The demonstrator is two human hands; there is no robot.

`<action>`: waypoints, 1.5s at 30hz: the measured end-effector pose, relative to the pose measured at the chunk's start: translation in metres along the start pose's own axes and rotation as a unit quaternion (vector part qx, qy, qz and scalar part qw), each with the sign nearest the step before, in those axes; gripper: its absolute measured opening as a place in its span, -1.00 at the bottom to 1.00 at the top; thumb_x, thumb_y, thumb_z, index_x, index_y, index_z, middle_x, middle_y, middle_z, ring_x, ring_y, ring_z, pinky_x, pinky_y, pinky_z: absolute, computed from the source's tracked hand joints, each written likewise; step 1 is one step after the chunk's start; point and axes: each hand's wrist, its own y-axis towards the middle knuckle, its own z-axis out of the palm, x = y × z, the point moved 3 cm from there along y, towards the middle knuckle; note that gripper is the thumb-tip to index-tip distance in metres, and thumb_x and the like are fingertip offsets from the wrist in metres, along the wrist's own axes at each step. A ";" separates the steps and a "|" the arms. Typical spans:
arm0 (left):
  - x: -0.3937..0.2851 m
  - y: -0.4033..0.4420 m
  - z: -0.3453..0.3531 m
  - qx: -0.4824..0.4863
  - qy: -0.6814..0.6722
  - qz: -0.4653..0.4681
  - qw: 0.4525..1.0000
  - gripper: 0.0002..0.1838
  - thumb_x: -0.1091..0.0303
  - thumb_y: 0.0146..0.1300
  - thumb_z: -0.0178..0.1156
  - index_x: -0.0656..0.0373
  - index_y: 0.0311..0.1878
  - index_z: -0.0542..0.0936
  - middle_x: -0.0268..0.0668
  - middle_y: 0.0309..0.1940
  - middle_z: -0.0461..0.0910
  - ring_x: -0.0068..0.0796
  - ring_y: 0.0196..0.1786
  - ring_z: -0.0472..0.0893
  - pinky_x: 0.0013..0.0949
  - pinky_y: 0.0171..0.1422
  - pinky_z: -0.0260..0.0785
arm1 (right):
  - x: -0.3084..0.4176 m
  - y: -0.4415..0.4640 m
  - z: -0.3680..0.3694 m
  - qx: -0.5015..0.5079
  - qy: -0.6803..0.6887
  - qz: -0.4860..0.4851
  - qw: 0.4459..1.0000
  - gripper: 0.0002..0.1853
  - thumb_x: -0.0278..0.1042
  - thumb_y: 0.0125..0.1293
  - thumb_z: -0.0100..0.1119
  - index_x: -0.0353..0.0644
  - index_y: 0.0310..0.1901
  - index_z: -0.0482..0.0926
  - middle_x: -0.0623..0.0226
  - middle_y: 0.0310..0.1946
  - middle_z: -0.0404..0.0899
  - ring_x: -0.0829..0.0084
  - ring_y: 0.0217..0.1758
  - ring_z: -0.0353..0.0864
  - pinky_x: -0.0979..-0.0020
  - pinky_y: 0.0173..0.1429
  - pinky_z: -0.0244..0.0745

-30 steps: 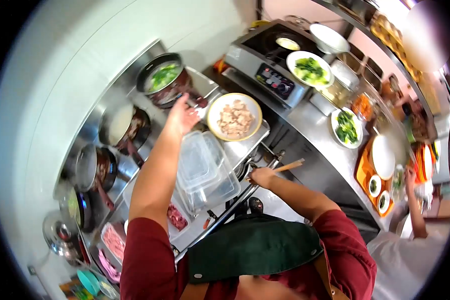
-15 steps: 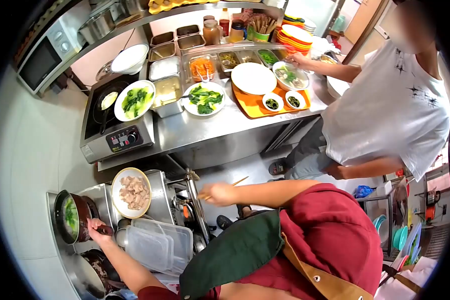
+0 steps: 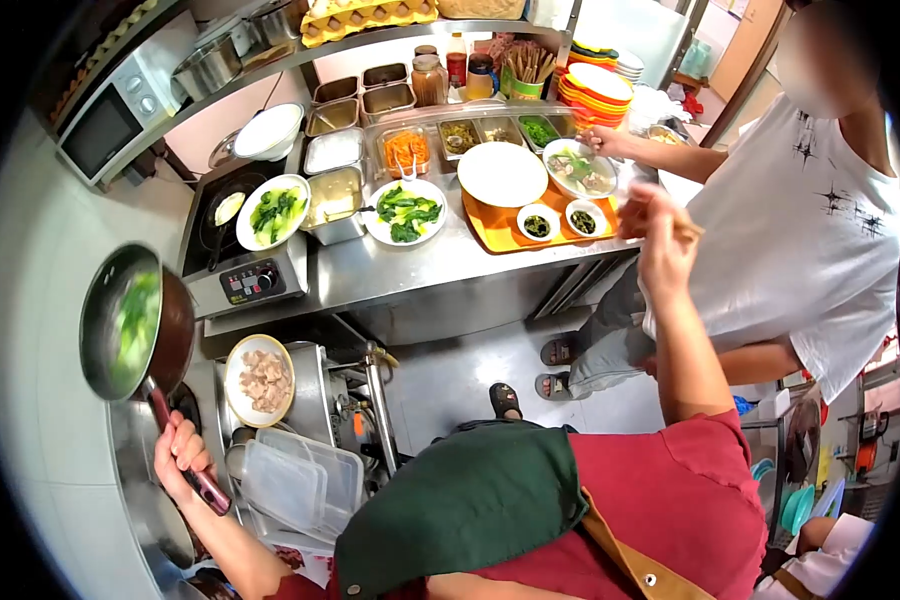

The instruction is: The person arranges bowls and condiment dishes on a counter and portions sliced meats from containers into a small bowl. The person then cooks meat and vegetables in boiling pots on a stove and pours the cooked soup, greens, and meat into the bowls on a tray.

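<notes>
My left hand is closed round the dark red handle of a brown saucepan. The pan is raised and tilted at the left, with leafy greens inside its dark interior. My right hand is held up at the right, in front of the co-worker's shirt. Its fingers are closed on thin wooden chopsticks, seen nearly end-on and blurred. Below and right of the pan, a bowl of sliced meat rests by the stove. A co-worker's hand is at a soup bowl on the counter.
An orange tray carries a white plate and two small bowls. Plates of greens stand on the steel counter beside an induction cooker. Plastic containers lie near my left forearm. The co-worker stands close at right.
My left hand has lifted the saucepan off the stove, up and tilted. My right hand has swung from the middle up and to the right, still holding the chopsticks.
</notes>
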 end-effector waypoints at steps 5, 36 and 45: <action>0.074 0.038 0.068 0.038 -0.044 -0.086 0.995 -0.74 0.35 0.28 -0.31 0.33 -0.10 0.26 -0.42 -0.61 0.19 -0.66 -0.69 0.22 -0.53 -0.62 0.13 | 0.034 0.074 -0.029 -0.044 0.014 -0.123 0.991 -0.54 -0.02 0.29 -0.23 -0.35 -0.27 0.44 0.22 -0.47 0.48 0.48 -0.50 0.50 0.53 -0.45 0.44; 0.356 0.237 0.139 -0.025 0.351 -0.174 0.920 -0.90 0.43 0.07 -0.02 0.14 -0.49 0.27 -0.47 -0.69 0.23 -0.70 -0.70 0.26 -0.54 -0.62 0.23 | -0.248 0.130 0.129 -0.020 0.323 0.478 0.816 -0.66 -0.17 0.31 -0.31 -0.34 -0.29 0.33 0.07 -0.39 0.42 0.23 -0.47 0.55 0.42 -0.49 0.50; 0.359 0.250 0.136 -0.043 0.361 -0.153 0.919 -0.88 0.44 0.06 -0.01 0.13 -0.50 0.26 -0.46 -0.69 0.23 -0.69 -0.70 0.25 -0.52 -0.62 0.23 | -0.264 0.135 0.110 -0.040 0.388 0.504 0.771 -0.66 -0.17 0.30 -0.33 -0.33 -0.24 0.29 0.01 -0.32 0.39 0.19 -0.38 0.54 0.39 -0.43 0.54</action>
